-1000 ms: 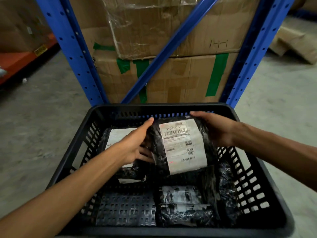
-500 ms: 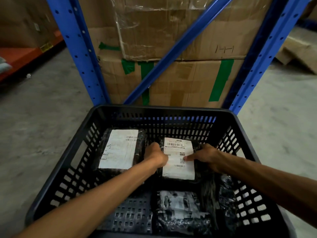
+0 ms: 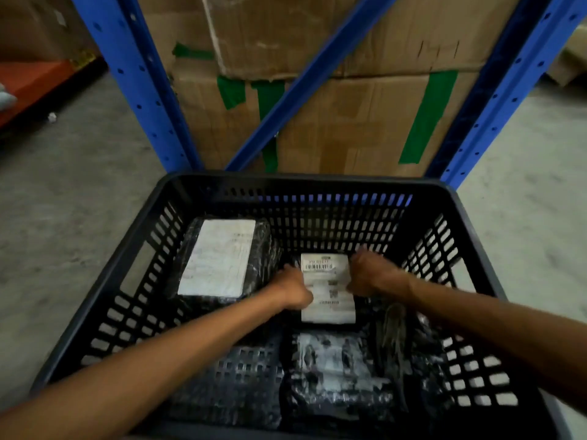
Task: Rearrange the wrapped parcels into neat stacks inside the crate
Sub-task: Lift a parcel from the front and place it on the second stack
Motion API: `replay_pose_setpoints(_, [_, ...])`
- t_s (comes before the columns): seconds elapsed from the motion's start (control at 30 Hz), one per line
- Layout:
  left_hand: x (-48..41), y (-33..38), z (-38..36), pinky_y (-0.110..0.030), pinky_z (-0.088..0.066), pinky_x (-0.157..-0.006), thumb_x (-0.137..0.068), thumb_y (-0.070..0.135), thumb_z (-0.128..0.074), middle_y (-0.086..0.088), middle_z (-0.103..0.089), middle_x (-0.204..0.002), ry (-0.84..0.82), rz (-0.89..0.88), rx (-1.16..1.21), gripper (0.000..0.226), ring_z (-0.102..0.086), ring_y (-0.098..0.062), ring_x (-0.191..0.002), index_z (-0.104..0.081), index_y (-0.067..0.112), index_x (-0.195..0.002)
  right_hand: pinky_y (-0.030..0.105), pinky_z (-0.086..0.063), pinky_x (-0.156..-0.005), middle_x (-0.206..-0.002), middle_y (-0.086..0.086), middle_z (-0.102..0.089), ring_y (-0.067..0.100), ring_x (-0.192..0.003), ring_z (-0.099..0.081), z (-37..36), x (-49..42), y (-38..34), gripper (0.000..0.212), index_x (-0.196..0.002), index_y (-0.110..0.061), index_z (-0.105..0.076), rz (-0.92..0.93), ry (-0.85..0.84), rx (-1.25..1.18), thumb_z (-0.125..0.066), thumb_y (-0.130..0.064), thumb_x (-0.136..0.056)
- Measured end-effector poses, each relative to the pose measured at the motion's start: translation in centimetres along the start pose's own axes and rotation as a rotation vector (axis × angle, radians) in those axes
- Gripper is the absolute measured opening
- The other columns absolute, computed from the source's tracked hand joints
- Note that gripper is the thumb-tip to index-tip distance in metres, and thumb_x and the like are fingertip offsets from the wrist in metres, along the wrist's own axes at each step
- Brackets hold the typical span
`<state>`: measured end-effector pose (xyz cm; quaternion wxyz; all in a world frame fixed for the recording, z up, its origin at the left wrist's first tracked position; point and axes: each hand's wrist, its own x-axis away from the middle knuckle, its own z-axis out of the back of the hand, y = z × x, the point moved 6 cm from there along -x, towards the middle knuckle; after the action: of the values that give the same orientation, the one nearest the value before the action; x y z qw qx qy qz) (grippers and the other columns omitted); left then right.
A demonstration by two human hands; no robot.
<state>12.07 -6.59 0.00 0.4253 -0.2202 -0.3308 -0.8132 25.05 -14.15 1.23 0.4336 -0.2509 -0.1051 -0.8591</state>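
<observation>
A black slatted crate (image 3: 133, 258) sits on the floor in front of me. Deep in its far middle lies a black-wrapped parcel with a white barcode label (image 3: 327, 290). My left hand (image 3: 293, 285) grips its left edge and my right hand (image 3: 370, 276) grips its right edge, both with fingers curled. A larger black parcel with a white label (image 3: 219, 258) lies flat at the far left. Another black-wrapped parcel (image 3: 333, 373) lies at the near middle, with crumpled black wrap (image 3: 409, 347) at its right.
Blue rack uprights (image 3: 127, 81) and a diagonal brace (image 3: 305, 81) rise right behind the crate, with taped cardboard boxes (image 3: 349, 122) behind them. Concrete floor (image 3: 57, 192) runs on both sides. An orange shelf (image 3: 28, 81) is at the far left.
Both hands have lowered the barcode parcel from above the crate down to the far middle of the floor of the crate. The view has tilted nearer to the crate.
</observation>
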Motion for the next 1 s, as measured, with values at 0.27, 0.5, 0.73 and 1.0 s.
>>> replay_pose_setpoints(0.27, [8.7, -1.1, -0.9, -0.025, -0.045, -0.099, -0.086, 0.047, -0.068, -0.006, -0.056, -0.142, -0.370, -0.371, -0.444, 0.074, -0.055, -0.023, -0.124, -0.044, 0.013, -0.147, 0.020, -0.048, -0.085, -0.117, -0.003, -0.071, 0.008, -0.101, -0.064, 2.0, 11.1, -2.5, 0.040, -0.125, -0.013, -0.065, 0.399, -0.189, 0.070, -0.068, -0.026, -0.087])
replay_pose_setpoints(0.5, [8.8, -2.7, -4.7, -0.044, -0.044, -0.108, -0.089, 0.053, -0.061, -0.010, -0.055, -0.143, -0.547, -0.463, -0.550, 0.069, -0.054, -0.028, -0.127, -0.050, 0.011, -0.142, 0.034, -0.047, -0.100, -0.136, 0.013, -0.058, 0.029, -0.120, -0.057, -5.9, 14.1, -3.3, 0.048, -0.139, -0.012, -0.048, 0.504, -0.468, 0.205, -0.056, -0.030, -0.095])
replay_pose_setpoints(0.73, [8.5, -2.7, -5.3, -0.040, -0.052, -0.091, -0.090, 0.040, -0.065, -0.012, -0.067, -0.114, -0.481, -0.561, -0.593, 0.046, -0.063, -0.028, -0.104, -0.063, 0.005, -0.121, 0.034, -0.055, -0.083, -0.110, 0.006, -0.073, 0.023, -0.098, -0.068, -5.8, 13.8, -3.2, 0.037, -0.118, -0.017, -0.066, 0.578, -0.199, 0.139, -0.066, -0.034, -0.085])
replay_pose_setpoints(1.0, [7.7, -2.8, 2.6, -0.039, -0.047, -0.102, -0.097, 0.041, -0.053, -0.006, -0.072, -0.119, -0.383, -0.570, -0.044, 0.038, -0.066, -0.020, -0.110, -0.070, 0.013, -0.117, 0.030, -0.055, -0.074, -0.094, 0.001, -0.077, 0.008, -0.079, -0.067, 0.7, 11.5, 0.5, 0.018, -0.107, -0.019, -0.074, 0.462, -0.341, -0.467, -0.060, -0.021, -0.096])
